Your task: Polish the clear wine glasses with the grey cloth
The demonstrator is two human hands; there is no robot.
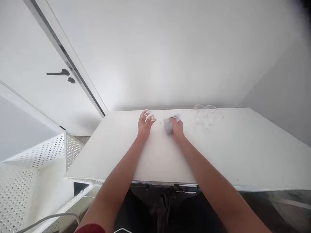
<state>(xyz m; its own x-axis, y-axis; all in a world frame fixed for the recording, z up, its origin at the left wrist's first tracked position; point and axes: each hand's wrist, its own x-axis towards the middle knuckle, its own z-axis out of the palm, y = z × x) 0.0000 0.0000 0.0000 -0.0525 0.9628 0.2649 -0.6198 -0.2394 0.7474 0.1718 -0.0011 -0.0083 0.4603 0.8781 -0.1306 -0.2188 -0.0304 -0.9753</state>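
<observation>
My left hand is stretched out over the white table, its fingers closed round a small clear glass near the far edge. My right hand lies just to the right of it, fingers pressed on a crumpled grey cloth that rests on the tabletop. The two hands are a short gap apart. Farther right, near the wall, several clear glass pieces stand on the table, hard to make out against the white.
A white wall runs behind the table. On the left is a white door with a dark handle. A white perforated metal panel stands low at the left. A cable runs along the bottom left.
</observation>
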